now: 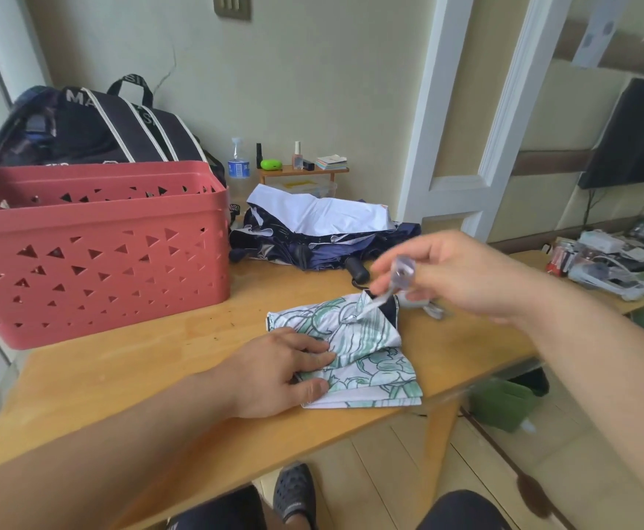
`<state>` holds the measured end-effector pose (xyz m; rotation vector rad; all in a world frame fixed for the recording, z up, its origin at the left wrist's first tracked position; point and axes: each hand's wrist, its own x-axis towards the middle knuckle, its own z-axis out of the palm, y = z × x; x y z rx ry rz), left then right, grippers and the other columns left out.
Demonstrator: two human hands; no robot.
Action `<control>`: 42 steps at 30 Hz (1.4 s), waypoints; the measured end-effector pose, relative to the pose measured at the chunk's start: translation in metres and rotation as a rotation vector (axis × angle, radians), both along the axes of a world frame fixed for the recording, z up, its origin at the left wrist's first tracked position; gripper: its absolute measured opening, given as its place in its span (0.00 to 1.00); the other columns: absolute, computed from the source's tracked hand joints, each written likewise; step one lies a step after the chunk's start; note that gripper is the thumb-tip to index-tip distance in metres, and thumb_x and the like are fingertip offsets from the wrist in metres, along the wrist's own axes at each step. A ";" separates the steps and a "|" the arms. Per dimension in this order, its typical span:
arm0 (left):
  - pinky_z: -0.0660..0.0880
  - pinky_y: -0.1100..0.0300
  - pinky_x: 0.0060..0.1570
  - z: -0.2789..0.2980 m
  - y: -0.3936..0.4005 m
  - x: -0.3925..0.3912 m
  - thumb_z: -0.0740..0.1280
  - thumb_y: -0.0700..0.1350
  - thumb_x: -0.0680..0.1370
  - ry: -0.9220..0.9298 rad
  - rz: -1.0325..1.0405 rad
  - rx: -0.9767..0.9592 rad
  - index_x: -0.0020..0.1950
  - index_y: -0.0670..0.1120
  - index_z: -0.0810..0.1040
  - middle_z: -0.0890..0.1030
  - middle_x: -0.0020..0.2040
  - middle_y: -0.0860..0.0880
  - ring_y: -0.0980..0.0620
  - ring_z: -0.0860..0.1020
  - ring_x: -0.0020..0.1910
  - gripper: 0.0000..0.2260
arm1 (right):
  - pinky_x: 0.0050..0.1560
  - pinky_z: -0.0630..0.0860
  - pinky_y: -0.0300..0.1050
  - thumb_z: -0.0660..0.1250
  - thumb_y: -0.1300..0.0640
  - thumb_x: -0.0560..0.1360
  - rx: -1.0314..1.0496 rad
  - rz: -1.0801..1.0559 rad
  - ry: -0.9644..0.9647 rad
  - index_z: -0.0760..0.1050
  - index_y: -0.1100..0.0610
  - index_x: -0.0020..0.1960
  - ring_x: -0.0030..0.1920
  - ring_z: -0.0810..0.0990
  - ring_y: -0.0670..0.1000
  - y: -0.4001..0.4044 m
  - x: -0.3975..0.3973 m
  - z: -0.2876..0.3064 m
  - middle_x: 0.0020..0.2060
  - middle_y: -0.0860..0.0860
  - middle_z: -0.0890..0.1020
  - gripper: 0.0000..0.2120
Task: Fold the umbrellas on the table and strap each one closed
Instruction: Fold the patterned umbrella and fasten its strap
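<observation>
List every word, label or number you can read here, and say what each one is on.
"MA": white letters on the black bag behind the red basket; the rest of the word is cut off.
"S": partial letters on the bag's handle and stripe, not readable as a word.
Water bottle label: blue, too small to read.
Cards on the small shelf: too blurred to read.

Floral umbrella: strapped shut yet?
Not yet. The right hand holds the strap lifted off the floral umbrella; the left hand presses the folded canopy.

Cream wall [313, 70], white door frame [465, 147], pale floor tiles [408, 472].
</observation>
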<state>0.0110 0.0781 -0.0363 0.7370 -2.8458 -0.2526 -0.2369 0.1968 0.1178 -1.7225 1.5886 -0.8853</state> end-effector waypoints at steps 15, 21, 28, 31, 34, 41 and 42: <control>0.64 0.62 0.70 0.005 -0.003 -0.014 0.60 0.60 0.84 0.011 0.065 -0.020 0.77 0.61 0.71 0.73 0.75 0.59 0.55 0.70 0.74 0.20 | 0.46 0.80 0.42 0.67 0.46 0.81 -0.036 -0.178 0.574 0.80 0.40 0.53 0.43 0.81 0.42 0.032 -0.008 -0.060 0.42 0.39 0.82 0.04; 0.71 0.58 0.64 -0.003 -0.003 -0.010 0.54 0.67 0.79 0.040 0.080 -0.014 0.66 0.60 0.74 0.80 0.62 0.59 0.54 0.75 0.63 0.21 | 0.56 0.78 0.49 0.72 0.47 0.79 0.051 -0.306 -0.007 0.68 0.40 0.69 0.52 0.83 0.48 -0.027 -0.011 -0.105 0.50 0.46 0.85 0.22; 0.76 0.57 0.57 -0.004 0.000 -0.004 0.62 0.64 0.78 0.153 0.021 0.025 0.59 0.59 0.79 0.76 0.60 0.62 0.60 0.77 0.56 0.15 | 0.58 0.80 0.53 0.73 0.64 0.78 -0.002 -0.289 -0.057 0.74 0.35 0.66 0.44 0.85 0.54 0.005 -0.021 -0.136 0.37 0.53 0.84 0.27; 0.76 0.56 0.58 -0.004 0.001 -0.003 0.65 0.60 0.79 0.189 -0.028 0.038 0.56 0.58 0.80 0.78 0.58 0.61 0.59 0.77 0.58 0.11 | 0.49 0.80 0.50 0.71 0.60 0.79 0.005 -0.290 0.044 0.75 0.35 0.68 0.38 0.81 0.50 -0.002 -0.021 -0.142 0.34 0.49 0.80 0.25; 0.75 0.56 0.60 -0.003 0.001 -0.002 0.67 0.58 0.80 0.205 -0.062 0.051 0.55 0.56 0.81 0.79 0.58 0.60 0.58 0.77 0.58 0.10 | 0.53 0.79 0.50 0.70 0.54 0.80 -0.013 -0.343 -0.054 0.80 0.39 0.64 0.45 0.82 0.51 -0.018 -0.019 -0.136 0.43 0.53 0.83 0.15; 0.77 0.58 0.58 0.004 0.016 0.009 0.64 0.58 0.80 0.164 -0.036 -0.029 0.58 0.56 0.83 0.82 0.58 0.58 0.57 0.79 0.57 0.13 | 0.36 0.71 0.42 0.72 0.57 0.78 -0.097 -0.400 0.115 0.81 0.42 0.53 0.26 0.72 0.42 -0.042 -0.025 -0.150 0.27 0.45 0.78 0.10; 0.78 0.57 0.56 0.003 0.018 0.013 0.64 0.57 0.80 0.156 -0.029 -0.067 0.58 0.56 0.84 0.82 0.56 0.58 0.56 0.80 0.56 0.12 | 0.35 0.71 0.42 0.72 0.57 0.77 -0.097 -0.401 0.142 0.80 0.43 0.52 0.26 0.73 0.42 -0.043 -0.025 -0.152 0.28 0.45 0.79 0.09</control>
